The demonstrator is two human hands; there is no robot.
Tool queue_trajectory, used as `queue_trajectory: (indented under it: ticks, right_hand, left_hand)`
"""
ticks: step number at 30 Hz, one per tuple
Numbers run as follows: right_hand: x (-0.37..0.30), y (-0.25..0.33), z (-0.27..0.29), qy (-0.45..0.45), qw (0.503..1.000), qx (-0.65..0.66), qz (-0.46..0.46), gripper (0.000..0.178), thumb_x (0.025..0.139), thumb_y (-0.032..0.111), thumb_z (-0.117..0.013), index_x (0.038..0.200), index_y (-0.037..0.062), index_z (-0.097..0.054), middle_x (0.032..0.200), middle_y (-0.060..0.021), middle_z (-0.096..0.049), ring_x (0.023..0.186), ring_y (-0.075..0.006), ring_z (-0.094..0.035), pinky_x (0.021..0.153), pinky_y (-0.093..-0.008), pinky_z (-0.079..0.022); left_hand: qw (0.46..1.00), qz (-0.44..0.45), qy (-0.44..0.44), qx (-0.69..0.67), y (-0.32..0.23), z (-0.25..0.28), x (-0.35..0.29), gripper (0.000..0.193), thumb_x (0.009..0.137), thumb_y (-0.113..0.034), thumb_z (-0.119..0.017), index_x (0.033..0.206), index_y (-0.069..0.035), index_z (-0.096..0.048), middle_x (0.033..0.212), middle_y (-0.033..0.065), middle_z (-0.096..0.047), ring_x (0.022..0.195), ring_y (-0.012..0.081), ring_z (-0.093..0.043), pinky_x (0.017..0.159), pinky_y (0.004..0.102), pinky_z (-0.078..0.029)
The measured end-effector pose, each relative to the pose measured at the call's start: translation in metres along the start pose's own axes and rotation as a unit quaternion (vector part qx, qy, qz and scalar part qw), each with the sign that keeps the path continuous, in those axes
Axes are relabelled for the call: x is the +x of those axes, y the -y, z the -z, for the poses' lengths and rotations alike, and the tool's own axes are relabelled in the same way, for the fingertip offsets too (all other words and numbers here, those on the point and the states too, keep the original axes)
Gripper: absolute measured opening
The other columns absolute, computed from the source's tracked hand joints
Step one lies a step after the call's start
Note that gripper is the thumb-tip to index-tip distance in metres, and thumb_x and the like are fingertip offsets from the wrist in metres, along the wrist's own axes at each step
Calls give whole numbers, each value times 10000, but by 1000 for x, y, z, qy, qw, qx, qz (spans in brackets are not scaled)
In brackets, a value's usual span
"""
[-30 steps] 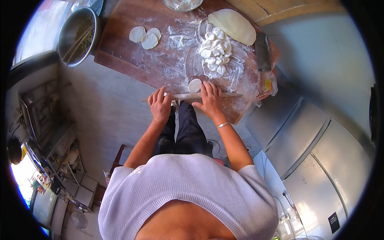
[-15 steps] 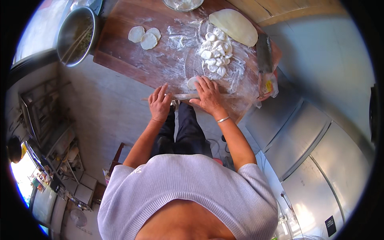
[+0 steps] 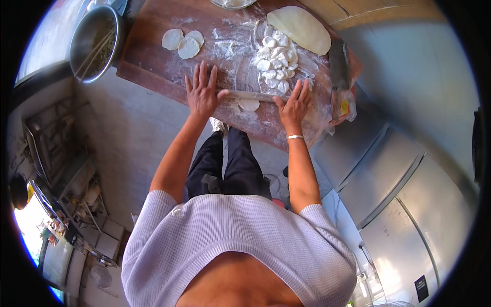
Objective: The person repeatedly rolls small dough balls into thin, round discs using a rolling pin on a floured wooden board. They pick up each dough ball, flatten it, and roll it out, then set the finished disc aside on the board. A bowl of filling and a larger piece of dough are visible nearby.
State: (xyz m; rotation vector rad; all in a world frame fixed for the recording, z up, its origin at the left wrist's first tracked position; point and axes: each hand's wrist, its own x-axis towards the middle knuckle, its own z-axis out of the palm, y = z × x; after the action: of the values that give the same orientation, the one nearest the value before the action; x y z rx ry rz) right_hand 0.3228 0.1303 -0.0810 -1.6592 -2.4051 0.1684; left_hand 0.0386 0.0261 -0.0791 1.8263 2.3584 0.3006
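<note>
A wooden rolling pin (image 3: 250, 95) lies across the floured board under both my palms. My left hand (image 3: 203, 92) rests flat on its left end, fingers stretched out and apart. On the right end sits my right hand (image 3: 294, 106), its fingers also extended, a bangle at the wrist. Just on the near side of the pin is a small flattened dough round (image 3: 249, 105). Beyond the pin, several small dough pieces (image 3: 277, 64) are heaped in flour. Three rolled wrappers (image 3: 188, 47) overlap at the board's far left.
A large slab of dough (image 3: 299, 29) lies at the back right, beside a cleaver (image 3: 338, 65). A metal bowl (image 3: 97, 43) with chopsticks and greenish filling stands left of the wooden board (image 3: 148, 66). Another bowl (image 3: 232, 4) is at the far edge. A plastic bag (image 3: 343, 106) hangs at the right.
Both hands and the rolling pin have moved away from me, past the dough round, which is now uncovered. My fingers have straightened, and my right hand has shifted right.
</note>
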Motion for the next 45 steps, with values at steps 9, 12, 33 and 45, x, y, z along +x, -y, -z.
queue_trajectory:
  ticks: [9,12,33,45]
  right_hand:
    - [-22,-9,5,15,998,-16,54,1019,865,789,-469,1499,-2,-366,1550,-233,-373,1405,-434,-370,1112,-603,-272]
    - [-14,-5,6,16,999,9,33,1017,861,776,-498,1504,1,-361,1560,-225,-360,1405,-436,-373,1117,-595,-271]
    - [-74,37,27,83,990,102,56,536,858,369,-736,1253,32,-607,1319,-169,-557,1237,-373,-515,1026,-495,-403]
    - [-5,92,-10,95,987,128,9,147,819,203,-739,853,74,-677,819,-143,-654,785,-364,-653,689,-475,-517]
  left_hand:
    - [1000,-17,8,0,-2,4,-13,860,888,-689,-531,1534,-134,-415,1634,156,-298,1496,379,-283,1170,646,-194]
    - [1000,-11,12,13,-7,7,-9,857,899,-709,-487,1514,-114,-448,1623,176,-314,1479,394,-309,1164,652,-201]
    - [998,3,-31,-49,-1,3,-82,239,851,-195,-681,1088,-161,-667,1324,7,-615,1260,239,-552,1169,582,-264]
    - [994,45,-29,-100,-8,24,-107,211,796,-131,-703,993,-148,-628,1173,-17,-673,1159,219,-609,1172,560,-259]
